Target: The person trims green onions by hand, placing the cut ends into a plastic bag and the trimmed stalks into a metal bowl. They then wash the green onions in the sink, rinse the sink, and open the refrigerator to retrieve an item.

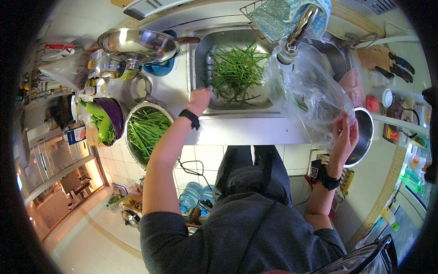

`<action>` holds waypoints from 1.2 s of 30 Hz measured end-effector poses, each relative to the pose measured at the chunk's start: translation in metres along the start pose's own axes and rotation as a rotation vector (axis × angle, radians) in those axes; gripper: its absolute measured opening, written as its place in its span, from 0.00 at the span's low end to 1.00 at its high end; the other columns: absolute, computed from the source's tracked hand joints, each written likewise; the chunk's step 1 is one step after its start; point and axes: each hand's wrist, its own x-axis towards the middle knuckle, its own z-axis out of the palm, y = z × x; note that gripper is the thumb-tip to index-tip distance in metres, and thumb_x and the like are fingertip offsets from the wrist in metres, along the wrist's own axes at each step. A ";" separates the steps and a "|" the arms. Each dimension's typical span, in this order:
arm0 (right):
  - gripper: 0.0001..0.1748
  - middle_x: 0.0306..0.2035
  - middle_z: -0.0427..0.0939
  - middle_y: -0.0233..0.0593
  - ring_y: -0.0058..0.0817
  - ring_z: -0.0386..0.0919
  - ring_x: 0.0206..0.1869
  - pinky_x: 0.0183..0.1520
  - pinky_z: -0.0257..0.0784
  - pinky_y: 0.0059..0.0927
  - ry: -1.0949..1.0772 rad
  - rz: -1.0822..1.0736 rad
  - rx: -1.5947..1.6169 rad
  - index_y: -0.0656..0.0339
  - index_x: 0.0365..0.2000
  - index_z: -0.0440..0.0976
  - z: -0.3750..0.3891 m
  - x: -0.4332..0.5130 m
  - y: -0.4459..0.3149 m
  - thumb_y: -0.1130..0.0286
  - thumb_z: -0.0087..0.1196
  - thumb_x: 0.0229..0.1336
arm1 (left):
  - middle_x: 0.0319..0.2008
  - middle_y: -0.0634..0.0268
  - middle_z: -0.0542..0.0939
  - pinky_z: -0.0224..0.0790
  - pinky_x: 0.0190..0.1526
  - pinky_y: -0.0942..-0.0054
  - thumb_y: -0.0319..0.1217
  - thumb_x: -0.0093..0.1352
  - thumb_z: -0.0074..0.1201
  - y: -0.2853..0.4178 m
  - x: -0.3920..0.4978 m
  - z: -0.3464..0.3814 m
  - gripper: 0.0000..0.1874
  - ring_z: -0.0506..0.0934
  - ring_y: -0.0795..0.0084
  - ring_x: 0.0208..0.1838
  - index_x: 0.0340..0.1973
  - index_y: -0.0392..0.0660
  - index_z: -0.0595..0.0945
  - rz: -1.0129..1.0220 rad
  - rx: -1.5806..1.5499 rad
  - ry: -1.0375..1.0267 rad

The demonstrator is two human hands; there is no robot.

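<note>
My right hand (pixel 345 132) pinches the lower right edge of a clear plastic bag (pixel 313 99), which spreads over the right part of the sink below the faucet (pixel 291 44). A few green bits cling to the bag. My left hand (pixel 200 100) is at the sink's front left rim, fingers curled and slightly blurred; whether something small is in them cannot be told. Long green stalks, probably garlic chives (pixel 236 70), lie loose in the steel sink basin (pixel 202 61). More such stalks (pixel 147 128) fill a round metal bowl beside my left forearm.
A large steel pan (pixel 137 42) with a wooden handle stands at the back left. Left of the stalk bowl, a purple bowl (pixel 118 116) holds green vegetables. An empty-looking metal basin (pixel 362 137) is behind my right hand. Knives (pixel 402 68) hang at the right; water bottles (pixel 190 197) stand below the counter.
</note>
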 end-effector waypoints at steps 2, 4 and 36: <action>0.09 0.33 0.75 0.31 0.16 0.71 0.32 0.34 0.66 0.14 0.030 0.050 -0.010 0.66 0.40 0.73 0.001 -0.001 0.001 0.74 0.49 0.60 | 0.30 0.50 0.77 0.72 0.32 0.57 0.24 0.61 0.44 0.017 0.007 -0.014 0.06 0.78 0.50 0.32 0.34 0.39 0.73 0.015 -0.261 0.230; 0.09 0.33 0.75 0.31 0.16 0.71 0.32 0.34 0.66 0.14 0.001 0.014 0.024 0.66 0.40 0.73 0.004 -0.004 0.002 0.74 0.49 0.60 | 0.30 0.52 0.77 0.73 0.33 0.61 0.21 0.56 0.46 0.039 0.015 -0.024 0.08 0.78 0.55 0.32 0.31 0.38 0.74 0.013 -0.363 0.516; 0.08 0.32 0.74 0.28 0.12 0.68 0.30 0.30 0.61 0.12 -0.024 0.052 -0.092 0.64 0.38 0.73 0.020 -0.017 0.000 0.72 0.49 0.60 | 0.39 0.45 0.75 0.69 0.40 0.53 0.25 0.62 0.46 -0.107 0.052 0.018 0.10 0.76 0.47 0.39 0.39 0.39 0.70 -0.791 -0.667 0.689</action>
